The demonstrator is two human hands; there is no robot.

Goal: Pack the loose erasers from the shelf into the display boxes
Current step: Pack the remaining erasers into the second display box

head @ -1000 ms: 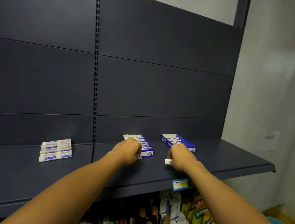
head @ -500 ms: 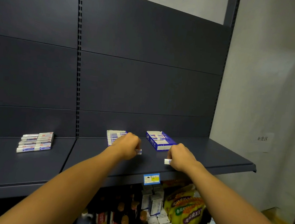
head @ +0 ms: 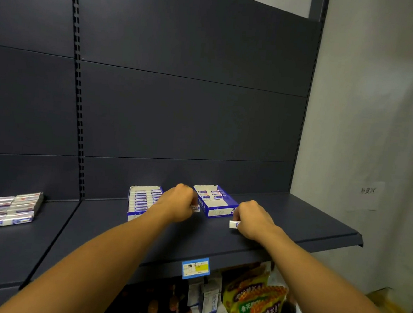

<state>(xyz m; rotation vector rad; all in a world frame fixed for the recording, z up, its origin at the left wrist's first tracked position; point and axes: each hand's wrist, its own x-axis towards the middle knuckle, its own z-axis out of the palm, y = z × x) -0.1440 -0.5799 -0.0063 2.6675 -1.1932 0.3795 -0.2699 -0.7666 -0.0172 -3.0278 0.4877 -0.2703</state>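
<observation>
Shelf (head: 294, 229) carrying two open boxes side by side, within reach for filling. Left box (head: 141, 200) looking full; right box (head: 217, 204) holding few. Loose stack (head: 8, 210) waiting far left. Left hand (head: 178, 205), right hand (head: 252, 220) each curling fingers round small white eraser (head: 234, 224), likely heading for right box.

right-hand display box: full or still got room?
Still has room. The right display box holds only a few erasers at its back end; the near part of its floor is bare white. The left display box looks filled in rows.
</observation>
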